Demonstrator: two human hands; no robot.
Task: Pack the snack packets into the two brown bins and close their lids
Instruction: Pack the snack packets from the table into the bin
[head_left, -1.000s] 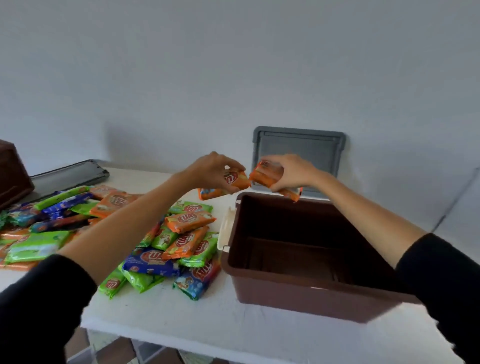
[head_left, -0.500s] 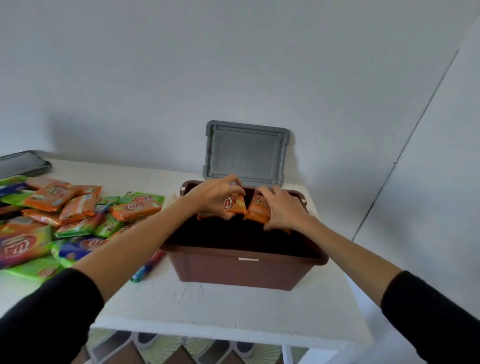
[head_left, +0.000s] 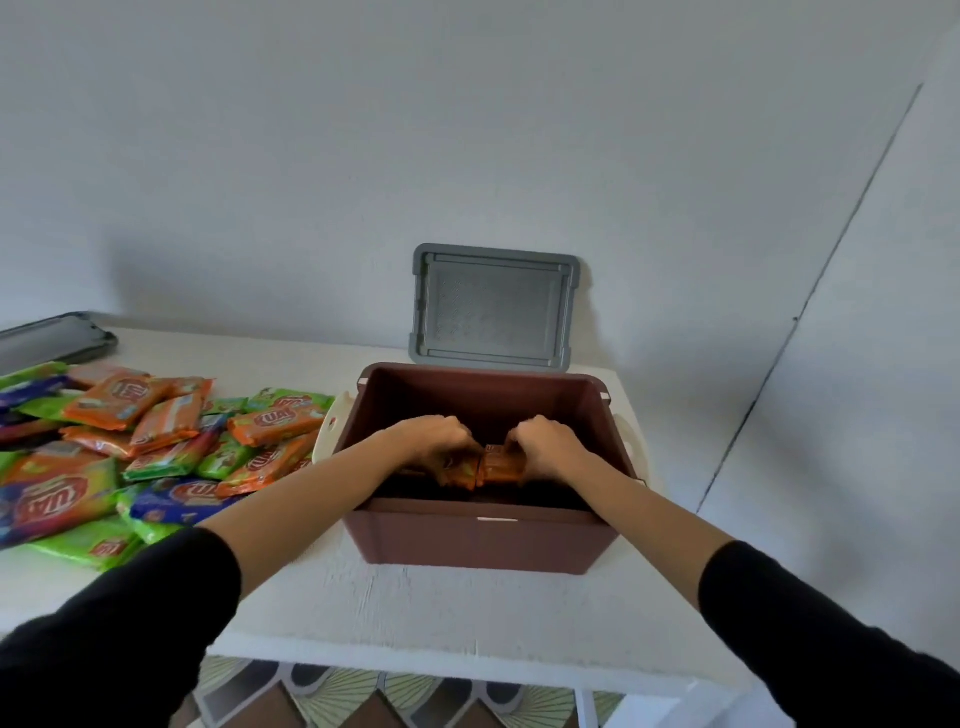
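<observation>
Our left grip (head_left: 439, 441) is curled round one orange packet (head_left: 457, 470); our right grip (head_left: 548, 444) is curled round a second orange packet (head_left: 503, 466). Both are low inside the brown bin (head_left: 483, 543), with the packets touching end to end. The grey lid (head_left: 493, 306) stands upright against the wall beyond the bin. Loose packets (head_left: 156, 447) are heaped to the left on the worktop (head_left: 415, 608). We judge the step to be laying packets in. Next we let go and reach left for more.
</observation>
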